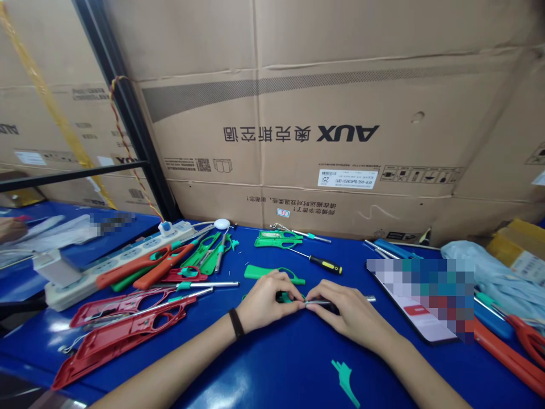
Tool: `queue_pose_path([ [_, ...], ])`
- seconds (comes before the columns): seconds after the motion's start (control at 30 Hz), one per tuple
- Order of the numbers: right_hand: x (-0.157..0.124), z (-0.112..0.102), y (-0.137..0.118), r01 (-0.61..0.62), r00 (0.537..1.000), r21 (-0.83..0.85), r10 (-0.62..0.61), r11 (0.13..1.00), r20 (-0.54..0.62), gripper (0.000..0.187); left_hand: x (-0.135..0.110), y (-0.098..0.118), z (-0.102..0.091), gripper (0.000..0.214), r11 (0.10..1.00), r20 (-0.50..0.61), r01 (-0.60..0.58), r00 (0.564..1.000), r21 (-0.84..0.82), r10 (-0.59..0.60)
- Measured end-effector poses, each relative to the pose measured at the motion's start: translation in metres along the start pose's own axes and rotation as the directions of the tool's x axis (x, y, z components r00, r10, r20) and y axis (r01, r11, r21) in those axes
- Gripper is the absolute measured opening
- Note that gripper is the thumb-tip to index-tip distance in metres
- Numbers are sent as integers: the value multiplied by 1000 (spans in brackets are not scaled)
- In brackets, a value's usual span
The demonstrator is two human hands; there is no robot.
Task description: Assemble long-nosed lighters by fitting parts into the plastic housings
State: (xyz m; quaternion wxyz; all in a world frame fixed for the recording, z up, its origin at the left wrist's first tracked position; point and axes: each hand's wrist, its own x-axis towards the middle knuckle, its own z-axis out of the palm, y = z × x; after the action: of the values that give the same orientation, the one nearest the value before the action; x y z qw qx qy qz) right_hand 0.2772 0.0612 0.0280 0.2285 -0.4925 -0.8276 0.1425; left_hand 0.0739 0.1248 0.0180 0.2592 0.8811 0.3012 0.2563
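My left hand (pixel 268 301), with a black band at the wrist, is closed in a pinch at the inner end of a slim metal lighter tube (pixel 371 299). My right hand (pixel 347 312) has its fingers closed round the same tube, whose far end sticks out to the right. Finger and thumb tips of both hands nearly meet, and the small part between them is mostly hidden. Some green plastic shows under my left fingers. Just beyond lies a green lighter casing half (pixel 261 272). Nearer the front edge is a loose teal-green trigger piece (pixel 346 382).
A black-yellow screwdriver (pixel 326 264) lies behind my hands. Opened red casings (pixel 128 329), orange lighters (pixel 164 266) and a white power strip (pixel 123 261) crowd the left. At right are a phone (pixel 419 315) and more lighters. A large cardboard box (pixel 289 102) walls off the back.
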Motion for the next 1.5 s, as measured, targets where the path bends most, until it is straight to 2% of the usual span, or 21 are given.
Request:
queue_pose_path([
  [0.17,1,1,-1,0,1000,-114,0,993,-4,18,-1,0,1,7,1000,12,-10,1000,-25,10],
  [0.4,1,2,-2,-1,1000,-135,2,991,8,17,-3,-1,1,11,999,19,-34,999,-38,35],
  [0.67,3,1,-3,-9,1000,-76,9,997,3,14,-4,-2,1,18,999,22,-16,1000,-41,17],
  [1.3,1,4,3,-22,1000,-25,22,999,-15,15,-6,-4,3,17,999,24,-10,1000,-53,11],
  [1.5,-1,4,9,16,1000,117,-15,993,-11,16,-7,-2,1,19,999,27,-16,1000,-43,17],
])
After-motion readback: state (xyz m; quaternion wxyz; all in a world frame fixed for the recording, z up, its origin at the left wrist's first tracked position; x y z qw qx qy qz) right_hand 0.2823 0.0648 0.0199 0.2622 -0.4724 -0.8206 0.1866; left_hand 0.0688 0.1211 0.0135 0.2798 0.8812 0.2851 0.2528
